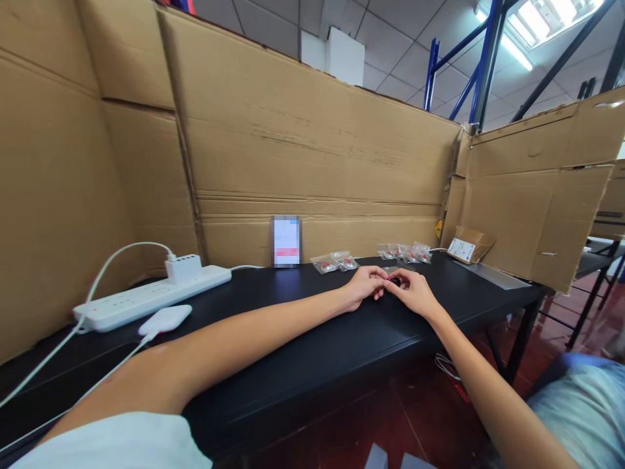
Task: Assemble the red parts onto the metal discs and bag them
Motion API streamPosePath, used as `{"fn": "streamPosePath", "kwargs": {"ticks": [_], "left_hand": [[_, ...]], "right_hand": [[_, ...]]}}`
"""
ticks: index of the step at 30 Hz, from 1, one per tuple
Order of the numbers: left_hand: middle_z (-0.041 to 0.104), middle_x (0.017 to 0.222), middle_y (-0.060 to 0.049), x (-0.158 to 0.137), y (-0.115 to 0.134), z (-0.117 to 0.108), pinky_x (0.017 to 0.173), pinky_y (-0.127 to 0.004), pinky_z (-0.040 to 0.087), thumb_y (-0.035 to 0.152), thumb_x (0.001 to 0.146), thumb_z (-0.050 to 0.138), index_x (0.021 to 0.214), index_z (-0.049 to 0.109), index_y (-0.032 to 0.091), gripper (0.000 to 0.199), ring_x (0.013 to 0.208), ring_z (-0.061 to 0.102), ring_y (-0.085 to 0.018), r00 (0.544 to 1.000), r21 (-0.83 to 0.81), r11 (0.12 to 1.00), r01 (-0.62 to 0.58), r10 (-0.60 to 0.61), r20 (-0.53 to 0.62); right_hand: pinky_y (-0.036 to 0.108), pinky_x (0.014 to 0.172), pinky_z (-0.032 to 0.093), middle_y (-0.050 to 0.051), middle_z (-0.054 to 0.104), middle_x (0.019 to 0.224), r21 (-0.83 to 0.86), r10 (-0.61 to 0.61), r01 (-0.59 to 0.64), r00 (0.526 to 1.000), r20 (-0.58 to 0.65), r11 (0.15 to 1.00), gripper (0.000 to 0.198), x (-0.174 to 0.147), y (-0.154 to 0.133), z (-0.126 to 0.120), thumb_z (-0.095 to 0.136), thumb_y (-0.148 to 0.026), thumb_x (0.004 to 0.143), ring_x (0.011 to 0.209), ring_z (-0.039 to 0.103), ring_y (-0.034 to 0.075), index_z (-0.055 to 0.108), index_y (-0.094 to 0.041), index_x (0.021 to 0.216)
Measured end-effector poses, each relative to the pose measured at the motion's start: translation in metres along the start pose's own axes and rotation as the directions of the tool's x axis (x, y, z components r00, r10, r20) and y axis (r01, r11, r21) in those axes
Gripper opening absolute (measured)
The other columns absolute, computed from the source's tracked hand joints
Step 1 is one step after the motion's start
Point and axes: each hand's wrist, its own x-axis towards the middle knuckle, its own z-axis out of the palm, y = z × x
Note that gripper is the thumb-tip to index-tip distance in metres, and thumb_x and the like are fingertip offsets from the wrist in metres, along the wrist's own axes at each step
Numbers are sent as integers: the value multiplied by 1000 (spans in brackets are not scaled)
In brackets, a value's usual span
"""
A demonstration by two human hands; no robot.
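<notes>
My left hand point(365, 286) and my right hand point(414, 292) meet over the black table, fingertips together. Between them is a small dark round object point(394, 281), mostly covered by the fingers, so its kind does not show. The right thumb and fingers close around it, while the left fingertips pinch at its near left side. Just beyond the fingers lies a clear plastic bag point(390, 269). Small clear bags with red and silver pieces point(334, 262) rest left of the hands, and several similar bags point(405, 253) lie behind them.
A white power strip point(161, 296) with a plugged-in charger point(184, 268) and a white cabled device point(165, 320) occupy the left side. A phone point(286, 241) leans against the cardboard wall point(312, 150). A labelled brown package point(469, 246) stands at the right, near a flat clear sheet point(493, 275).
</notes>
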Motion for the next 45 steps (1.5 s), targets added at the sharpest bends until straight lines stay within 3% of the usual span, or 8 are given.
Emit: {"fn": "streamPosePath", "kwargs": {"ticks": [3,8,14,21,27,34,41,45], "left_hand": [[55,52,3,0,0,1,38,-17,38,6,71,63,77,54,14,13,41,51,-8,1000,-14,1000,-1,1,-21],[53,49,5,0,2,4,38,-17,37,1,73,57,75,50,15,16,38,50,-8,996,-8,1000,-8,8,-94],[49,46,7,-3,4,6,37,-15,33,-2,73,51,74,49,15,17,36,47,-6,991,56,998,-9,17,-131],[48,46,7,-2,3,6,37,-15,28,4,73,56,77,52,16,13,36,43,-5,988,88,996,10,4,-157],[56,62,2,0,2,7,40,-17,30,22,75,60,81,60,15,9,45,47,-7,960,165,986,-2,48,-275],[66,72,-1,0,-3,6,63,-23,42,32,66,68,78,67,16,20,70,58,-15,970,570,811,-129,222,-95],[65,70,-1,-2,-4,6,62,-24,38,31,70,63,76,68,16,16,69,57,-16,976,704,696,-142,218,-19],[66,71,-3,-6,2,10,60,-25,37,29,73,61,76,69,17,15,67,57,-16,974,753,644,-139,226,-13]], "right_hand": [[23,53,37,-1,57,61,-22,26,-26,1000,-14,999,32,0,2,1,59,-49,79,53,48,12,67,-19,87],[21,55,37,-2,60,65,-20,-18,18,1000,-19,1000,14,0,7,3,56,-32,78,56,49,11,61,-20,82],[21,53,36,-3,56,63,2,-61,61,998,2,998,13,0,6,2,53,-28,78,53,47,11,60,-20,86],[21,54,35,-3,57,63,33,-22,22,1000,5,999,14,1,8,2,51,-22,76,55,49,11,62,-20,83],[22,54,35,-1,61,65,-3,1,-1,1000,-16,1000,20,1,11,1,50,-20,77,55,50,12,66,-18,88],[23,57,39,1,66,69,-37,14,-14,1000,-17,999,19,1,9,2,50,-20,79,59,57,14,66,-19,89],[25,73,42,6,68,82,-215,14,-69,969,-248,974,28,-4,10,-7,41,-3,73,77,62,16,63,-17,82],[27,70,40,7,67,82,-400,-2,-98,970,-244,911,22,-15,23,-27,45,-7,76,75,60,18,63,-18,83]]}}
